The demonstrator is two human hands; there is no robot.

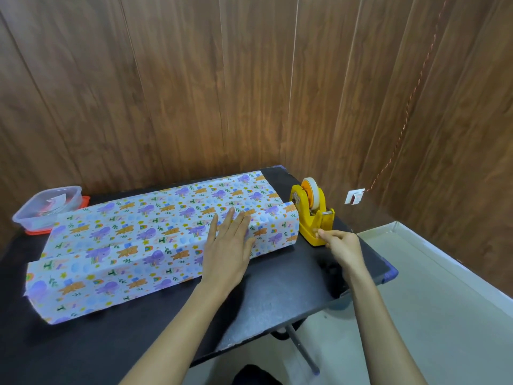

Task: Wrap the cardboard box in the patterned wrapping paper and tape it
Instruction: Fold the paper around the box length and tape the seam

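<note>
The long box lies across the black table (277,295), covered all over by the patterned wrapping paper (133,245), so no cardboard shows. My left hand (229,245) lies flat with straight fingers on the paper near the box's right end, pressing the overlapping flap down. A yellow tape dispenser (312,212) with a white roll stands just right of the box. My right hand (340,244) is at the dispenser's front, its fingertips pinched together at the cutter; I cannot make out the tape strip itself.
A clear plastic container (48,208) on a red lid sits at the table's back left. Wood-panelled walls close in behind and to the right. The table's right edge drops to a pale floor (416,287), with a wall socket (354,196) beyond.
</note>
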